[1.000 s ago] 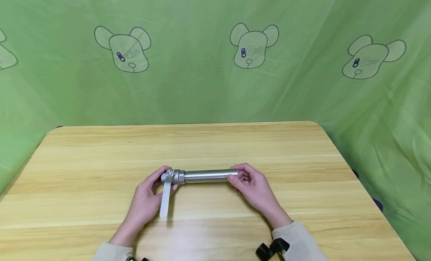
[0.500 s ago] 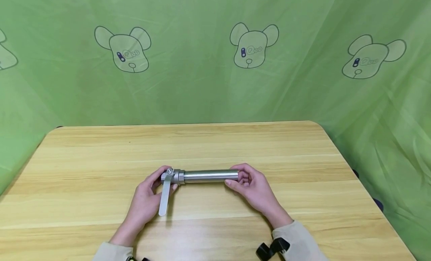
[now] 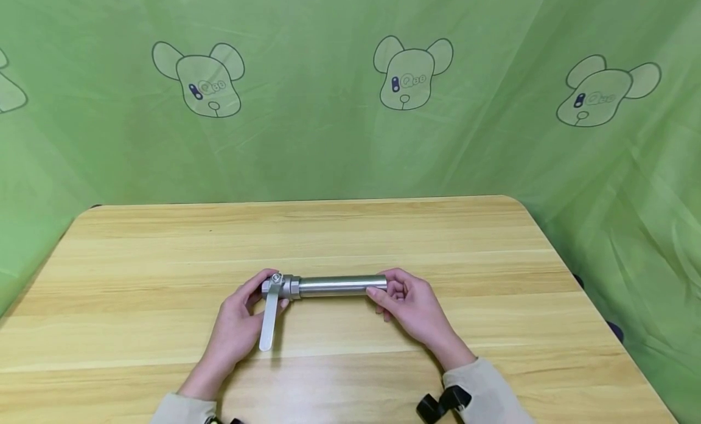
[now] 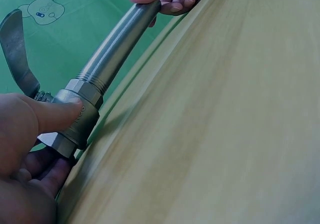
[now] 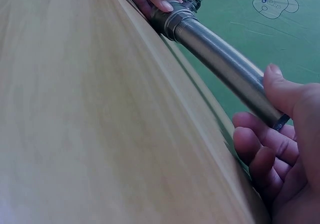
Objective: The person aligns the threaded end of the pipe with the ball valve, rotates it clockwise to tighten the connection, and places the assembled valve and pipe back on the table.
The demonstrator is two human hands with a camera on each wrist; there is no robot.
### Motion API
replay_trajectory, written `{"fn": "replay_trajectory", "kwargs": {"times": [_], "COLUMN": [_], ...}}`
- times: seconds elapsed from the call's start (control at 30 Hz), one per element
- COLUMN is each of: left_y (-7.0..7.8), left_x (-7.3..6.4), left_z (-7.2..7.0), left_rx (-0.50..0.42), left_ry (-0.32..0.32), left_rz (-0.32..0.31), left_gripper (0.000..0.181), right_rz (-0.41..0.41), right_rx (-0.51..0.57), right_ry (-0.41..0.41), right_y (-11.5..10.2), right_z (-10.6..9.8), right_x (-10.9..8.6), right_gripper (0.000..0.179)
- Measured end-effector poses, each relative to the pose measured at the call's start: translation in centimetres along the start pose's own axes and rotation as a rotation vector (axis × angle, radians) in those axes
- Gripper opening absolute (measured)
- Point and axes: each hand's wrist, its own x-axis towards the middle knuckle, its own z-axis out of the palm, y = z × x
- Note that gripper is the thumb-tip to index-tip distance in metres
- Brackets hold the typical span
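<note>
A steel ball valve (image 3: 285, 288) with a flat lever handle (image 3: 269, 320) is joined to a smooth metal pipe (image 3: 339, 286). My left hand (image 3: 237, 326) grips the valve body, its thumb (image 4: 62, 114) lying across the side. Toward the near edge of the table points the lever. At the pipe's free end is my right hand (image 3: 416, 305), pinching it between thumb (image 5: 280, 89) and fingers. Screw threads (image 4: 91, 82) show where the pipe meets the valve's hex collar (image 4: 84, 91). How deep the pipe sits inside is hidden.
The pipe and valve lie level, low over a wood-grain table (image 3: 164, 241). Behind it hangs a green cloth (image 3: 306, 138) printed with bear heads. A black wrist camera mount (image 3: 443, 404) sits by the right sleeve (image 3: 484, 390).
My right thumb slid down to the pipe's lower edge, then came partly back up, and the fingers behind shifted lower. The left hand stays on the valve; the lever swung very slightly.
</note>
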Motion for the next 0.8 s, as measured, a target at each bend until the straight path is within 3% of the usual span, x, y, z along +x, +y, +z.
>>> {"fn": "replay_trajectory", "kwargs": {"times": [0.47,0.63,0.8], "left_y": [0.09,0.06,0.09], "left_x": [0.02,0.00,-0.06], "left_z": [-0.07,-0.11,-0.15], "left_rx": [0.005,0.007,0.005], "left_ry": [0.000,0.005,0.005], "left_rz": [-0.007,-0.015,-0.027], "left_gripper": [0.061,0.063,0.064], "right_rz": [0.018,-0.040,-0.099], "right_rx": [-0.055,-0.048,-0.048], "right_ry": [0.030,0.011,0.059], "right_y": [-0.14,-0.15,0.15], "right_z": [-0.06,-0.13,-0.11], "right_x": [0.07,-0.08,-0.12], "right_gripper": [0.042,0.056,0.044]}}
